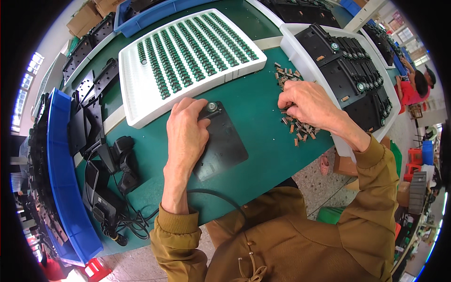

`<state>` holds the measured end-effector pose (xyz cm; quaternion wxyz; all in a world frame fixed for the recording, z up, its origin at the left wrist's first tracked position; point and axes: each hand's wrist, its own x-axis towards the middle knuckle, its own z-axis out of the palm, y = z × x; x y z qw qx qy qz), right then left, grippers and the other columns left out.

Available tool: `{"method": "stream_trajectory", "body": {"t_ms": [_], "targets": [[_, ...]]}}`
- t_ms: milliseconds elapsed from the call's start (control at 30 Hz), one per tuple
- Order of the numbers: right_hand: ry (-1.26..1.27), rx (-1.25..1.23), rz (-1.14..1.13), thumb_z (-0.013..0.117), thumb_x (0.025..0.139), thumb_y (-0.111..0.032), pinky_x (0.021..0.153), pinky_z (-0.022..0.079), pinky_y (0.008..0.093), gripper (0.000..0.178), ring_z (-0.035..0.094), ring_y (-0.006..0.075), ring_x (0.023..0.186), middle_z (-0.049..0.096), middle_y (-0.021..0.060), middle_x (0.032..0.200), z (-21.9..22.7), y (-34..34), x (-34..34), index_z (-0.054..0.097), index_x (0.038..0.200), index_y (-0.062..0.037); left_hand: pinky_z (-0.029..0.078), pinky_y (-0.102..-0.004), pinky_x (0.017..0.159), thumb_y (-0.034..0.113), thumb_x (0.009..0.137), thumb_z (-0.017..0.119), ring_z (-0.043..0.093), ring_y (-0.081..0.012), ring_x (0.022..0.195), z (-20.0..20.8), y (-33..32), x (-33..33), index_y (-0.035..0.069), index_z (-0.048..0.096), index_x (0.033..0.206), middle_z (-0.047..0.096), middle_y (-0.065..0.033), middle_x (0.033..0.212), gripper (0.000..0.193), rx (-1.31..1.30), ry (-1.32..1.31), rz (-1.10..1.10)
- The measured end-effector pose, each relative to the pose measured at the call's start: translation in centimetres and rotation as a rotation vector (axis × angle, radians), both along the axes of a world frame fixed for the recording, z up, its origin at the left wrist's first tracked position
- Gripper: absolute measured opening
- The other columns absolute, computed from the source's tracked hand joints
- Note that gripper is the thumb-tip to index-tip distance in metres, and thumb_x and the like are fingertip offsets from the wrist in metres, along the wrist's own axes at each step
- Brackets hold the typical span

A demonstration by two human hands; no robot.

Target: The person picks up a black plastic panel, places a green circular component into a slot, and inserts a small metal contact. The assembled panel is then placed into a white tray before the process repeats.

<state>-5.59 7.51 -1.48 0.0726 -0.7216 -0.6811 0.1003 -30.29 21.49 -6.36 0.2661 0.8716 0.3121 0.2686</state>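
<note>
My left grip (186,134) is clamped on the far-left edge of a black panel (225,145), with the thumb on its face and the fingertips close by a round silver part (212,107) at its far end. The panel lies flat on the green tabletop (263,136), in front of me between my 2 hands. My right grip (310,104) reaches down to the right, at a scattered heap of small copper-coloured pieces (300,130); its fingertips are bunched together, but I cannot tell whether they pinch a piece. Far of the panel, a white tray (136,96) holds rows of small green parts (190,51), its left strip bare. To the right, beyond the heap, a white bin (292,52) carries more black panels (339,77). On the left stand black devices (107,188) with tangled cables (136,225), and farther left, a long blue bin (68,183).
</note>
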Motion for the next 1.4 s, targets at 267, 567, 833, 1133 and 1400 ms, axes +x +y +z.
{"method": "stream_trajectory", "body": {"t_ms": [267, 567, 833, 1133, 1400], "targets": [[0.001, 0.103, 0.139, 0.068, 0.073, -0.006, 0.068, 0.045, 0.0433, 0.008, 0.058, 0.0325, 0.079, 0.053, 0.0103, 0.081, -1.1, 1.5, -0.9, 0.060, 0.074, -0.0062, 0.050, -0.0443, 0.087, -0.004, 0.068, 0.070, 0.061, -0.0377, 0.099, -0.1, 0.7, -1.9, 0.000, 0.068, 0.103, 0.065, -0.0174, 0.099, 0.035, 0.140, 0.048, 0.039], [0.589, -0.060, -0.219, 0.062, 0.073, 0.004, 0.053, 0.036, 0.0210, 0.009, 0.049, 0.0045, 0.058, 0.051, -0.0026, 0.063, -3.2, 1.9, 2.7, 0.056, 0.074, -0.0028, 0.048, -0.0433, 0.080, -0.004, 0.061, 0.067, 0.055, -0.0347, 0.097, -3.8, -0.6, 1.2, 0.002, 0.065, 0.075, 0.059, -0.0154, 0.094, 0.016, 0.113, -0.077, 0.112], [0.979, -0.161, -0.366, 0.062, 0.081, -0.010, 0.052, 0.044, 0.0206, 0.032, 0.055, 0.0100, 0.057, 0.061, 0.0051, 0.074, -0.8, 3.0, -0.6, 0.058, 0.112, -0.0035, 0.048, -0.0421, 0.079, -0.006, 0.061, 0.069, 0.054, -0.0328, 0.094, -3.8, -0.8, 1.3, 0.002, 0.066, 0.076, 0.059, -0.0151, 0.095, 0.017, 0.110, -0.035, 0.131], [1.126, -0.368, -0.289, 0.065, 0.091, -0.018, 0.073, 0.055, 0.0263, 0.032, 0.066, 0.0147, 0.082, 0.068, 0.0099, 0.098, 0.3, 4.3, -3.5, 0.065, 0.115, 0.0016, 0.048, -0.0449, 0.085, 0.005, 0.062, 0.070, 0.057, -0.0368, 0.096, -1.8, 0.3, -1.1, 0.003, 0.065, 0.083, 0.061, -0.0178, 0.092, 0.022, 0.146, 0.034, 0.049], [1.117, -0.301, -0.058, 0.063, 0.091, -0.005, 0.076, 0.053, 0.0246, 0.026, 0.064, 0.0118, 0.084, 0.070, 0.0070, 0.095, 0.6, 4.3, -4.3, 0.065, 0.114, 0.0062, 0.050, -0.0436, 0.083, -0.008, 0.066, 0.070, 0.059, -0.0368, 0.095, -0.2, 0.3, -0.5, 0.000, 0.068, 0.101, 0.063, -0.0157, 0.096, 0.036, 0.060, -0.044, 0.005]]}}
